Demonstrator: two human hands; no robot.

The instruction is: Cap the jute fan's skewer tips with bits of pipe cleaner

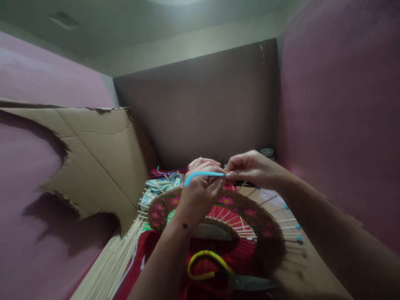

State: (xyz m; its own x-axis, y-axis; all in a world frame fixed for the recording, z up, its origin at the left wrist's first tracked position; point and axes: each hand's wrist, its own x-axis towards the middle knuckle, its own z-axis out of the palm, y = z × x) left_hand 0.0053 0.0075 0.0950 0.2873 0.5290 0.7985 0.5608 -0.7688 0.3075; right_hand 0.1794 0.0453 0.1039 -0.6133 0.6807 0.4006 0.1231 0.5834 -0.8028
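My right hand (pixel 246 168) pinches the narrow end of a light blue strip (pixel 203 173) between thumb and fingers. From there the strip runs left across the back of my left hand (pixel 203 181). The fingers of my left hand are curled closed beside the pinched end; what is inside them is hidden. Both hands are above a round woven frame (pixel 265 212), brown with painted pink flowers, with thin sticks (pixel 289 220) jutting from its rim. Several stick ends at the right carry small blue tips (pixel 299 238).
Yellow-handled scissors (pixel 209 266) lie on red cloth (pixel 156 254) at the front. A bundle of thin sticks (pixel 109 258) lies at left, beneath torn cardboard (pixel 103 154). Behind are coloured cloths (pixel 156 189) and a lidded jar (pixel 267 153). Pink walls (pixel 337 104) stand on both sides.
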